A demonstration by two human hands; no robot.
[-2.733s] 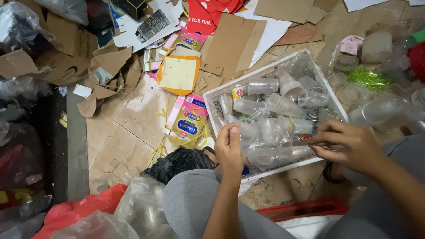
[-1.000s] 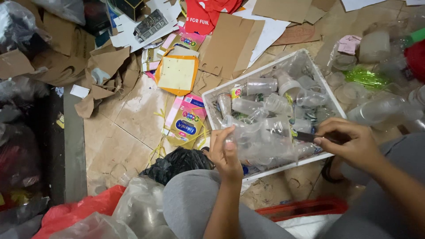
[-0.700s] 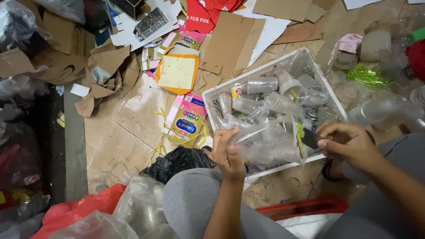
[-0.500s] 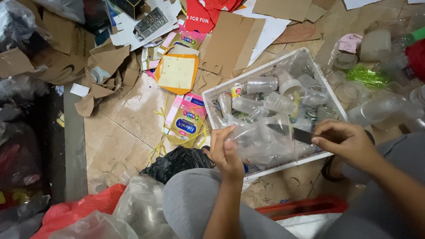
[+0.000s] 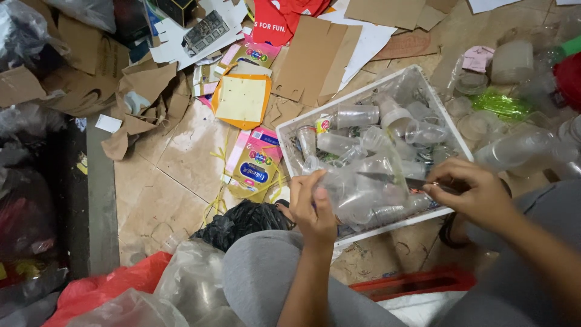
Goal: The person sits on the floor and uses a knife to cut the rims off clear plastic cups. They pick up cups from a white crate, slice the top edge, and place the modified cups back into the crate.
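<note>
Two hands: both at work over a white plastic crate [image 5: 284, 134] on the tiled floor [image 5: 175, 175].
Left hand [image 5: 313, 206]: fingers curled and pressed around one end of a clear plastic cup [image 5: 363, 191], which lies on its side above the crate's near half.
Right hand [image 5: 475, 194]: fingers pinched together on the handle of a knife [image 5: 393, 179]; the dark blade points left and lies against the clear plastic cup.
Crate contents: many more clear cups and small bottles, lying jumbled; one capped bottle [image 5: 357, 115] lies near the far wall.
Left of the crate: a pink and yellow carton [image 5: 254, 166] flat on the floor, just beside the crate wall; further off, an orange-edged card [image 5: 241, 100] and torn brown cardboard [image 5: 142, 97].
Near the knees: a black plastic bag [image 5: 242, 221], touching the grey trouser leg [image 5: 266, 278]; a red bag [image 5: 115, 287] lower left.
Right of the crate: loose clear cups and lids, with a green wrapper [image 5: 499, 104] among them.
Under the right arm: a red tray edge [image 5: 414, 281].
</note>
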